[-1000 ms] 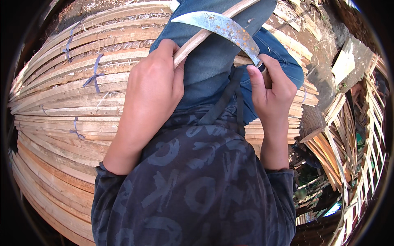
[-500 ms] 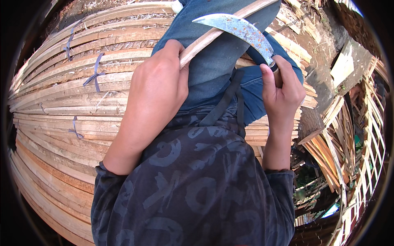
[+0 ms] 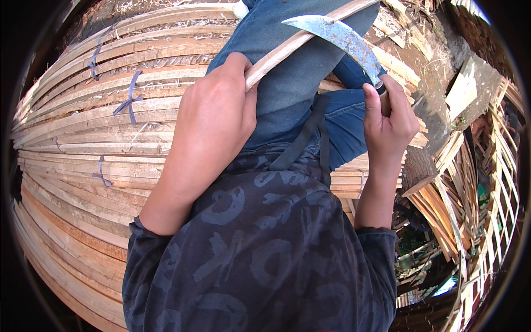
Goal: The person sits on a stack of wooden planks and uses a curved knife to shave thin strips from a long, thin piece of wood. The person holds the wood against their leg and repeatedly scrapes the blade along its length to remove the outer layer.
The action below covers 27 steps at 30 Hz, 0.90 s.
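My left hand [image 3: 218,102] is closed round the near end of a pale wooden strip [image 3: 279,53], which slants away to the upper right across my jeans. Its far end runs out past the top of my leg. In my right hand [image 3: 391,113] is a sickle [image 3: 345,44], gripped by its handle, which my fingers mostly cover. The curved blade is grey with rusty spots. Its tip points left and overlaps the strip near the middle, lying over it in this view; whether the two touch I cannot tell.
Long bundles of wooden strips [image 3: 83,138], some tied with blue-purple cord [image 3: 129,101], spread beneath and left of me. To the right are a cut log [image 3: 418,171], a stone block [image 3: 480,83], a pile of thin slats [image 3: 440,213] and a lattice of strips [image 3: 495,210].
My right hand and the sickle have moved a little to the right, so the blade's tip is nearer the strip. My left hand and the strip have hardly moved.
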Motion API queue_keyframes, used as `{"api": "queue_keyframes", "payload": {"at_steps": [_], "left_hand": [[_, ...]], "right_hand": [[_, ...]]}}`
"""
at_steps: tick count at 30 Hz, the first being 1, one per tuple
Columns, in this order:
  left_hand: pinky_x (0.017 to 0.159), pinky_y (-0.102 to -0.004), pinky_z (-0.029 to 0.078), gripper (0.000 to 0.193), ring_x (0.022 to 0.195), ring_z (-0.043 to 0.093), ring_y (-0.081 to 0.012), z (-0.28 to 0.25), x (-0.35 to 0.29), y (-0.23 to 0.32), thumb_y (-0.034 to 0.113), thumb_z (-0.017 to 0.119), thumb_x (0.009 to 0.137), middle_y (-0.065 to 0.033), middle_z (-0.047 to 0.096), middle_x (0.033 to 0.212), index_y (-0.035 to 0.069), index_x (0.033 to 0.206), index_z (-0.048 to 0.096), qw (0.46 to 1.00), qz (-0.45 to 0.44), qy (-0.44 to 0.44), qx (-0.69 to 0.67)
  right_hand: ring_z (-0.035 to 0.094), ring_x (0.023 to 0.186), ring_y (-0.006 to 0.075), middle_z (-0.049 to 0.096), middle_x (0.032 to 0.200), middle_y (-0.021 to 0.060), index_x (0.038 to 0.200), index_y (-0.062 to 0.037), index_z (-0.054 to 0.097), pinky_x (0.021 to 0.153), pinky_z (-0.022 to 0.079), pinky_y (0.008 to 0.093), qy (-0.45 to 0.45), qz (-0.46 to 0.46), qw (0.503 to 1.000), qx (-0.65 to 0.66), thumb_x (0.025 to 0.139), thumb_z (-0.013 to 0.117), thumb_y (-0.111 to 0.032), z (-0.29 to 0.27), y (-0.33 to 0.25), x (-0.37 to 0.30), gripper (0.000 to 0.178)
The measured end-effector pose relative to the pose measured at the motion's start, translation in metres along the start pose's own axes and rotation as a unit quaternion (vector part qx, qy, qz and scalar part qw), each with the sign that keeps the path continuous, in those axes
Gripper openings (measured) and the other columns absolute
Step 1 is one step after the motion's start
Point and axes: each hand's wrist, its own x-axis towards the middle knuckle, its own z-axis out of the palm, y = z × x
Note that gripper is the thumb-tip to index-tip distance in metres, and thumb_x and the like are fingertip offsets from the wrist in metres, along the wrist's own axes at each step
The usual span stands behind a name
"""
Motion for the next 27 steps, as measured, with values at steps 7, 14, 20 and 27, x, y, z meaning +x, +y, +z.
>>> {"api": "queue_keyframes", "payload": {"at_steps": [7, 14, 20, 27], "left_hand": [[0.064, -0.0482, 0.045, 0.012, 0.074, 0.06, -0.0457, 0.001, 0.0, -0.001, 0.01, 0.056, 0.095, -0.0249, 0.06, 0.074, -0.002, 0.095, 0.056, 1.0, 0.007, -0.004, 0.004], [0.06, -0.0459, 0.043, 0.012, 0.069, 0.059, -0.0438, -0.003, -0.008, -0.011, 0.01, 0.056, 0.095, -0.0243, 0.057, 0.069, -0.002, 0.096, 0.056, 1.0, 0.008, -0.002, -0.006], [0.063, -0.0485, 0.046, 0.012, 0.07, 0.06, -0.0447, 0.0, -0.002, -0.003, 0.007, 0.059, 0.09, -0.0262, 0.06, 0.072, -0.004, 0.094, 0.056, 1.0, -0.003, -0.019, -0.008], [0.058, -0.0462, 0.04, 0.011, 0.066, 0.057, -0.0435, 0.0, 0.001, 0.001, 0.01, 0.056, 0.095, -0.0241, 0.055, 0.067, -0.001, 0.093, 0.056, 0.999, 0.026, 0.004, 0.019]], "right_hand": [[0.051, 0.052, 0.0163, 0.055, 0.065, 0.0066, 0.099, -0.002, 0.066, 0.05, 0.042, 0.0279, 0.028, -0.005, 0.999, -0.019, 0.081, 0.08, -0.017, 0.003, 0.008, -0.003, 0.027], [0.045, 0.056, 0.0077, 0.055, 0.063, 0.0007, 0.097, 0.0064, 0.066, 0.052, 0.036, 0.0269, 0.2, 0.239, 0.939, -0.147, 0.098, 0.059, -0.03, -0.065, 0.181, 0.0, 0.037], [0.036, 0.052, 0.0018, 0.045, 0.059, -0.0059, 0.099, 0.0026, 0.064, 0.048, 0.026, 0.0217, 0.158, 0.251, 0.953, 0.066, 0.099, 0.06, -0.025, -0.062, 0.114, -0.007, 0.028], [0.047, 0.051, 0.0133, 0.053, 0.062, 0.0059, 0.098, 0.0008, 0.064, 0.05, 0.04, 0.0255, -0.01, 0.054, 0.987, 0.151, 0.086, 0.074, -0.016, 0.008, -0.003, -0.009, 0.023]]}}
